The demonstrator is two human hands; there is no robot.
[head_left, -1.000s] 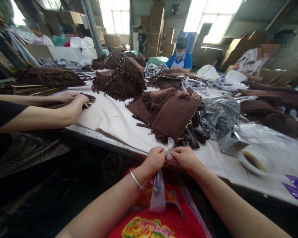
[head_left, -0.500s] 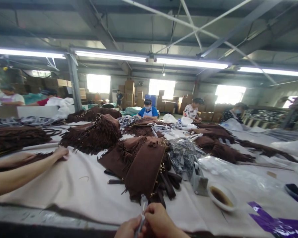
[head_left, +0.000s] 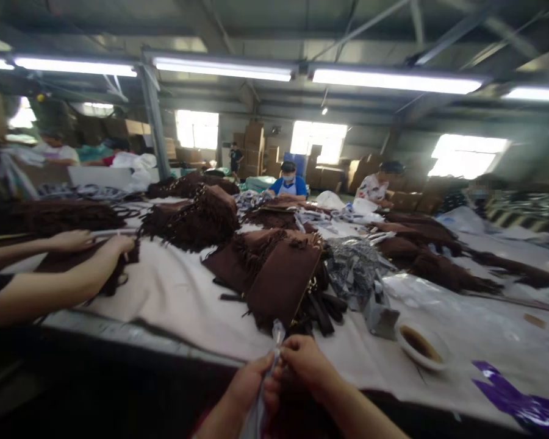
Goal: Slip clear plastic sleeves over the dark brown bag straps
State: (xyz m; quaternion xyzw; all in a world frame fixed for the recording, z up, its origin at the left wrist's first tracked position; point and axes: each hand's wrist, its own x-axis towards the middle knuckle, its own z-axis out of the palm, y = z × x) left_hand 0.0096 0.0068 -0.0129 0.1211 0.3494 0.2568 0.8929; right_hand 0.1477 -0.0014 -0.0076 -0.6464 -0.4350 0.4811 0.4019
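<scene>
At the table's front edge my left hand [head_left: 256,384] is closed around a long pale strip in thin whitish wrapping [head_left: 253,417]. My right hand [head_left: 308,360] pinches this strip just above the left hand's fingers. Its clear, loose tip [head_left: 279,331] points up past both hands toward the pile behind. What lies inside the wrapping I cannot make out. Just beyond my hands are heaped brown fringed bags [head_left: 279,280] with gold-coloured zips and rings, their dark straps [head_left: 320,314] hanging out on the right.
Right of the bags lie crumpled grey plastic [head_left: 354,265], a grey metal block [head_left: 381,316], a bowl of brown liquid [head_left: 421,347] and purple packaging [head_left: 516,396]. At left a co-worker's hands [head_left: 119,247] handle a dark brown piece. More people sit across the table.
The view has tilted down and turned left, showing more of my forearms and the strip. My grip looks the same. The co-worker's left-side brown piece has shifted, now showing more of it.
</scene>
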